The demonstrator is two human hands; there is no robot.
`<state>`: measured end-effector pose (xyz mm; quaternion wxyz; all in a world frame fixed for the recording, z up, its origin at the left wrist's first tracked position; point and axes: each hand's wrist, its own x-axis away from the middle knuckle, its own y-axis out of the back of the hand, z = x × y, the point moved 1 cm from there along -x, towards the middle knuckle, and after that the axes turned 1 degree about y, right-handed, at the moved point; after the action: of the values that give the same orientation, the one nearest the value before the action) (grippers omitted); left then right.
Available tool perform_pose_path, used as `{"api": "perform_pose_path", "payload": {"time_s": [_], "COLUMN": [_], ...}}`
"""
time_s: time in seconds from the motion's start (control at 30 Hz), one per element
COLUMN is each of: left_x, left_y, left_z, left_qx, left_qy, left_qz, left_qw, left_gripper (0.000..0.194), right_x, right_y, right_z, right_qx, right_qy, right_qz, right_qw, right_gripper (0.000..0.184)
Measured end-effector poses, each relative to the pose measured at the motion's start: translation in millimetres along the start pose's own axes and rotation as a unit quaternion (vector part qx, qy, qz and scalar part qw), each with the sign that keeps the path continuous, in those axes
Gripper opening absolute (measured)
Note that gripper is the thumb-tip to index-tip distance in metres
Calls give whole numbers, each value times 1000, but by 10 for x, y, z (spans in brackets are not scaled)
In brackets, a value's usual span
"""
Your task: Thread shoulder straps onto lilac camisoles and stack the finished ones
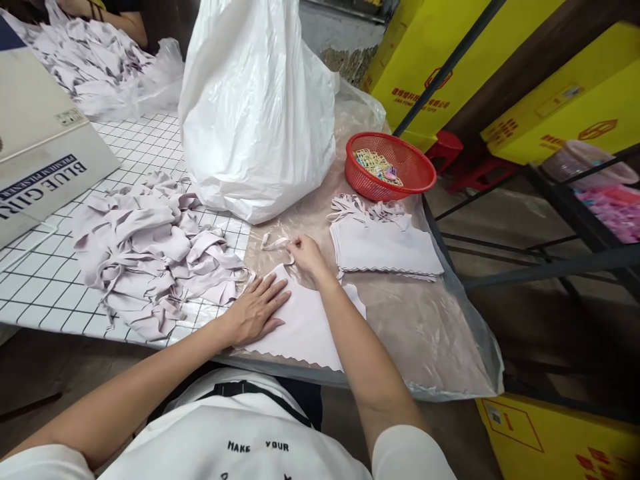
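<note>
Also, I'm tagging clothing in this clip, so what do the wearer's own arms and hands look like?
Both arms have short white sleeves, left and right, with bare forearms below. The left hand and right hand are ungloved. I see no watch or bracelet on either wrist, and no ring on the left; the right fingers are partly hidden.

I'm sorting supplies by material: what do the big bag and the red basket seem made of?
The bag looks like thin white plastic film, slightly glossy, with fine creases catching light. The red basket seems hard, smooth plastic, judging by its molded rim and perforated wall.
</note>
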<state>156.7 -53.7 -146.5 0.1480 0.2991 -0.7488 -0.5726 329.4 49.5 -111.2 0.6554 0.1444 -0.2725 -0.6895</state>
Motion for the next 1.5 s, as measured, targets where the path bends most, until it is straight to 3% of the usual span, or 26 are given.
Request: {"api": "perform_pose_path", "payload": {"time_s": [0.07,0.17,0.23,0.3,0.37,0.43,0.5,0.53,0.63,0.73,0.9,1.0,1.1,1.23,1.37,1.5], "left_x": [36,39,23,11,10,16,23,27,33,34,37,35,28,26,36,32], "left_y": [27,61,72,74,71,67,65,66,73,82,97,102,94,84,90,95], "left_z": [29,15,0,-6,-1,9,17,20,26,29,39,46,49,48,49,50], "left_qx": [-11,-20,-20,-17,-11,-6,-2,-1,2,6,2,3,9,13,16,12], "left_qy": [3,-1,-2,-1,0,2,1,0,-1,5,4,0,3,16,11,20], "left_qz": [9,22,26,30,31,30,31,32,32,34,48,63,68,52,47,41], "left_qw": [1000,1000,999,999,999,1000,1000,999,999,999,999,998,998,998,999,999], "left_gripper": [58,57,57,58,57,57,57,58,58,59,66,71,72,66,66,69], "right_x": [-52,-95,-33,146,423,727,973,1058,1192,1248,1294,1345,1484,1787,2020,2053], "right_y": [79,309,527,752,926,1006,998,965,776,482,-14,-161,-126,151,465,614], "right_z": [40,200,374,564,705,727,595,480,58,-236,-244,-173,-133,-123,-150,-170], "right_qx": [-50,-207,-275,-262,-207,-130,-70,-54,-60,-104,-153,-175,-183,-164,-127,-147], "right_qy": [-8,12,72,152,214,241,218,187,45,-58,-115,-122,-99,-33,41,93], "right_qz": [1,-15,-29,-19,55,196,273,262,135,117,205,243,317,417,459,476], "right_qw": [999,978,958,953,953,941,935,945,988,986,960,946,925,893,878,862], "right_gripper": [6,16,25,31,32,29,25,25,36,44,47,48,48,44,40,42]}}
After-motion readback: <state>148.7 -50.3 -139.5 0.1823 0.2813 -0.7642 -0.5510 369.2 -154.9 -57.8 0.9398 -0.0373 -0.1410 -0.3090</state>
